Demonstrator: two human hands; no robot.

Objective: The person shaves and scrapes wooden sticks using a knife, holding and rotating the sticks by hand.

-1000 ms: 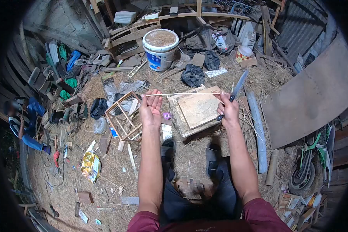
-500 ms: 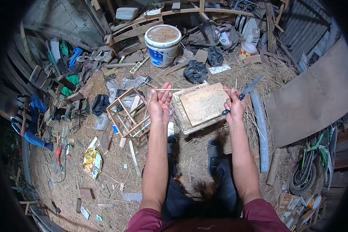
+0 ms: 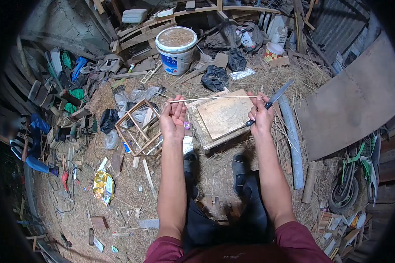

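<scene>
A thin light stick stretches level between my two hands. My left hand has its thumb on the stick's left end, palm up and the other fingers spread. My right hand grips a knife with a dark handle, its blade pointing up and right, and also pinches the stick's right end. Beneath the stick lies a pale wooden board on a low wooden block. Left of the board, a small wooden frame rests tilted on the ground.
A white and blue bucket stands beyond the board. Black plastic bags lie near it. A large flat sheet leans at right, above a motorbike wheel. At far left a person sits.
The view has shifted slightly. Both hands still hold the stick stretched between them, and the knife stays in my right hand.
</scene>
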